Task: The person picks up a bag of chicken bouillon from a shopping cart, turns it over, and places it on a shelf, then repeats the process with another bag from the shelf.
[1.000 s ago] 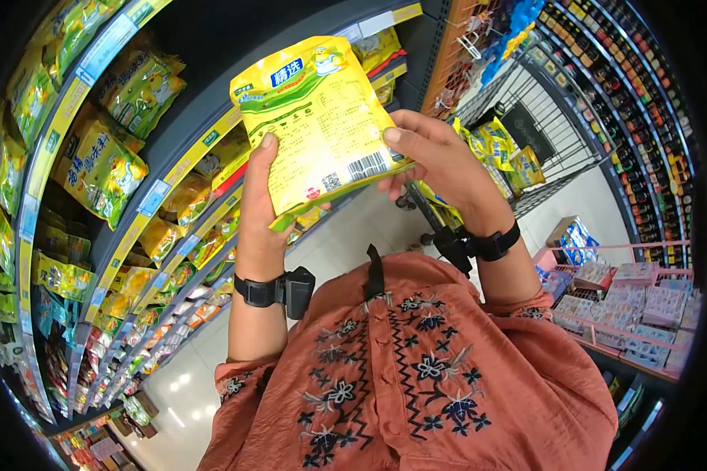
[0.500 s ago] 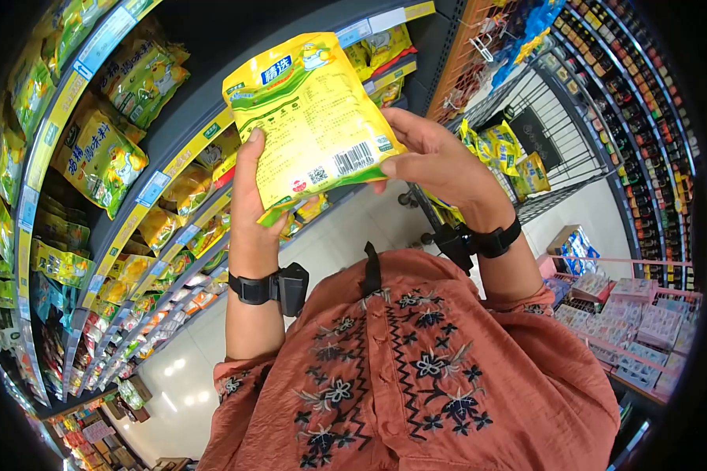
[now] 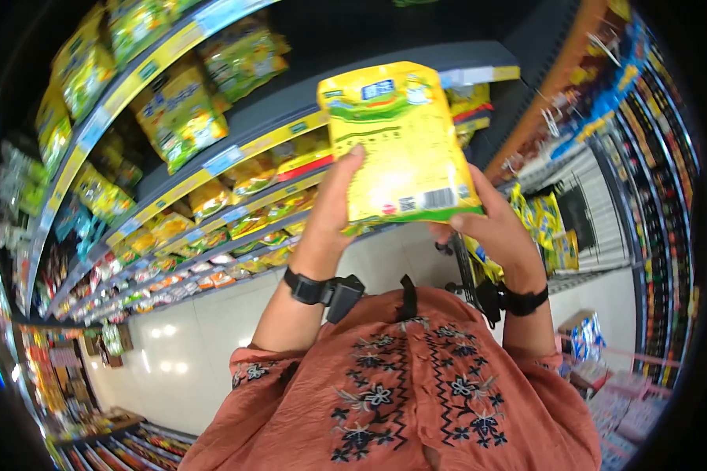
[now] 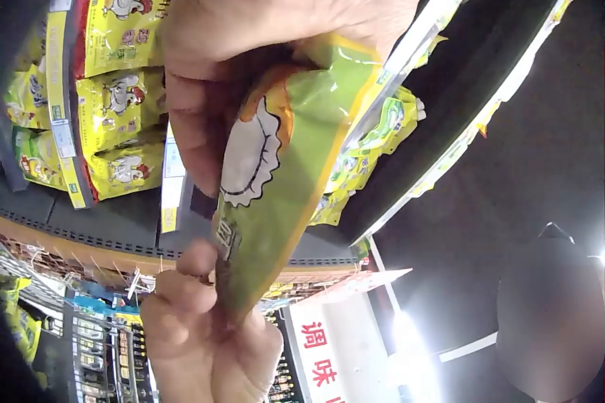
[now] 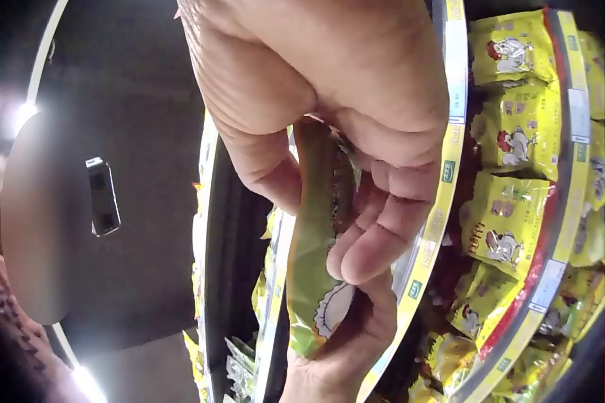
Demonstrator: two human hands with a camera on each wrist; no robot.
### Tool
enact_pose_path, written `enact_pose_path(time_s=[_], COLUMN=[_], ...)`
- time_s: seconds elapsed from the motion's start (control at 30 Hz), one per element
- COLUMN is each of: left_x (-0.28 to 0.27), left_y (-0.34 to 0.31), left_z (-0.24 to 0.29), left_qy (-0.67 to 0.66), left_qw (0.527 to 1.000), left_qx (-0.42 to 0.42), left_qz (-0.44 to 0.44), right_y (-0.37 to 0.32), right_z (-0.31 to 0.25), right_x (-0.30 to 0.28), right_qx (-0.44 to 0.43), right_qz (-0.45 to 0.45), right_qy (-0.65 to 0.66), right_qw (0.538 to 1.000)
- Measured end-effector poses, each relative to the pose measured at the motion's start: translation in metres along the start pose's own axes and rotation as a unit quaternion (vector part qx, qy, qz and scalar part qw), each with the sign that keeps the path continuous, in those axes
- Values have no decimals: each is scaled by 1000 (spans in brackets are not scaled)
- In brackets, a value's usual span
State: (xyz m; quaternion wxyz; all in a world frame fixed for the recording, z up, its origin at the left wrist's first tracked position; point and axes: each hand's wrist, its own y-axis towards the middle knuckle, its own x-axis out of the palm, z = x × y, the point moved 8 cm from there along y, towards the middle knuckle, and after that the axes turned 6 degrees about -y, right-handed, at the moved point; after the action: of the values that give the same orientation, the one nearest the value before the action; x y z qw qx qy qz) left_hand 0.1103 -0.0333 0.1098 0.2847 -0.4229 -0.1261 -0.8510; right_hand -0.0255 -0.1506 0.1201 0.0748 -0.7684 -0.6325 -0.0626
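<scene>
A yellow and green seasoning bag (image 3: 401, 165) is held up in front of the body, its back with small print and a barcode facing the head camera. My left hand (image 3: 331, 200) grips its left edge, thumb on the printed face. On the other side, my right hand (image 3: 504, 231) holds the lower right corner with the thumb near the bottom seam. From the left wrist, the green side of the bag (image 4: 298, 138) shows a white cartoon shape, and fingers are behind it. In the right wrist view the fingers curl round the bag's narrow edge (image 5: 319, 233).
Shelves (image 3: 271, 135) stocked with similar yellow bags curve along the left and front. A shopping cart (image 3: 605, 212) with several yellow packets stands at the right. Beyond it are racks of bottles (image 3: 668, 204). Small boxes (image 3: 620, 400) sit at the lower right.
The head view has turned, so shelves, cart and floor have shifted to the right. The bag and both hands appear further right and slightly lower, with both still holding the bag.
</scene>
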Motion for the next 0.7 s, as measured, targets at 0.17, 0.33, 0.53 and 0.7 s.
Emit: enact_pose_path(time_s=[0.17,0.33,0.53,0.7], left_x=[0,-3,-19,-21], left_y=[-9,-22,-36,-44], left_z=[3,6,17,30], left_qy=[15,8,22,12], left_qw=[1000,1000,999,999], left_qx=[18,20,27,51], left_qz=[-3,9,6,-8], right_y=[-2,-4,-6,-14], right_z=[4,16,27,37], right_x=[8,11,33,30], right_qx=[17,27,29,55], right_qz=[23,44,35,53], right_qy=[-6,-43,-44,-87], right_qw=[1000,998,998,993])
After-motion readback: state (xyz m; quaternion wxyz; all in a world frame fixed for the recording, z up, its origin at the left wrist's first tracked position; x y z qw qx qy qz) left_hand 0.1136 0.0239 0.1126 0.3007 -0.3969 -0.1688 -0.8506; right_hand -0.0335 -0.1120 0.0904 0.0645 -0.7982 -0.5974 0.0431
